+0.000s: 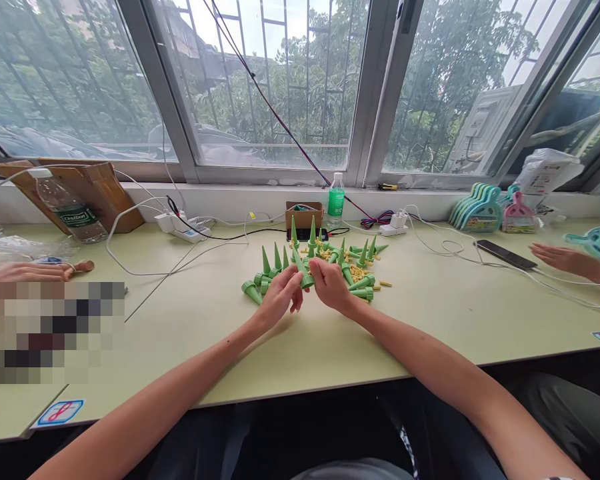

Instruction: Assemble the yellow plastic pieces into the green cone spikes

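A: Quick q: what's in the L hand?
B: L hand (283, 293) has its thumb & fingers closed on a green spike (304, 272), tip up & leaning left, ribbed collar at the near end.
A: And the R hand?
B: R hand (330, 285) is right beside that collar, fingers curled in, thumb up. Can't tell if it's pinching smth (its own fingers hide that).
A: Where's this on the table?
B: Approx. mid table (260, 360), just on the near side of a pile of more green spikes (363, 257). Some stand upright, others lie flat, w/ small yellow pieces (357, 273) scattered among them, mostly on the right.
A: Far side?
B: Small cardboard box (304, 217) behind the pile, green-label bottle (336, 200) just right of it, both nr the window.
A: Far right?
B: Black phone (507, 255) lying flat, teal plastic items (477, 210) & a pink one (517, 213) beyond it. Another person's hand (563, 260) is at the right edge.
A: Left?
B: Clear bottle (73, 213), tilted, in front of a brown carton (123, 200). A second co-worker's hand (25, 272) is nearer.
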Tool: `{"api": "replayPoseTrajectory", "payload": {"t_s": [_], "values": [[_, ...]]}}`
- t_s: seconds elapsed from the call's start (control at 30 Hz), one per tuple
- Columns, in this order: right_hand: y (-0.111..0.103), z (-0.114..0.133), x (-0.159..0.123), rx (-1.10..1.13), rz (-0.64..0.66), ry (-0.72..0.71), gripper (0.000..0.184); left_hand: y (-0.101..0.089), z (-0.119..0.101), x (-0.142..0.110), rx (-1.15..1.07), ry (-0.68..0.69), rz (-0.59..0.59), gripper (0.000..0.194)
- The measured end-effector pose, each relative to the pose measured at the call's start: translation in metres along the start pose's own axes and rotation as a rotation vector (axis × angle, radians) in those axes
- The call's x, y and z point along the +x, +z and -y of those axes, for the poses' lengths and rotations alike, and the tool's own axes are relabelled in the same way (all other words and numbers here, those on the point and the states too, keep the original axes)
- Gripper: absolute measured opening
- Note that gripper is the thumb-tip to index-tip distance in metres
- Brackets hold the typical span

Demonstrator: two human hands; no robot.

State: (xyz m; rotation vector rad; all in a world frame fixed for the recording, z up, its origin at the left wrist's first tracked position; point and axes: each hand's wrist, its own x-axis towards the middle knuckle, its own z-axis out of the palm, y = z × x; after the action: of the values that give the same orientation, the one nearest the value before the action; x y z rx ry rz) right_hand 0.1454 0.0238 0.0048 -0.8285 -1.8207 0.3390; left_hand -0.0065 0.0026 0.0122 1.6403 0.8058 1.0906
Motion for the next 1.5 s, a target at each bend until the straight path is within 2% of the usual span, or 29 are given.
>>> {"api": "replayPoseTrajectory", "payload": {"t_s": [0.67, 0.9, 1.13, 1.5], "values": [[0.0011, -0.0084, 0.0008, -0.107, 0.019, -0.016, 0.044, 0.0014, 0.0042, -0.0005, 0.204, 0.105, -0.072, 0.028], [0.0008, -0.009, 0.001, -0.115, 0.029, -0.004, 0.047, 0.0026, 0.0086, 0.0021, 0.277, 0.238, -0.125, 0.028], [0.0014, -0.0075, 0.0011, -0.102, 0.063, 0.026, 0.048, 0.0027, 0.0075, 0.0029, 0.382, 0.266, -0.128, 0.031], [0.0026, 0.0008, 0.001, 0.016, 0.008, 0.086, 0.045, 0.0051, 0.0007, 0.002, 0.334, 0.277, -0.181, 0.02]]}}
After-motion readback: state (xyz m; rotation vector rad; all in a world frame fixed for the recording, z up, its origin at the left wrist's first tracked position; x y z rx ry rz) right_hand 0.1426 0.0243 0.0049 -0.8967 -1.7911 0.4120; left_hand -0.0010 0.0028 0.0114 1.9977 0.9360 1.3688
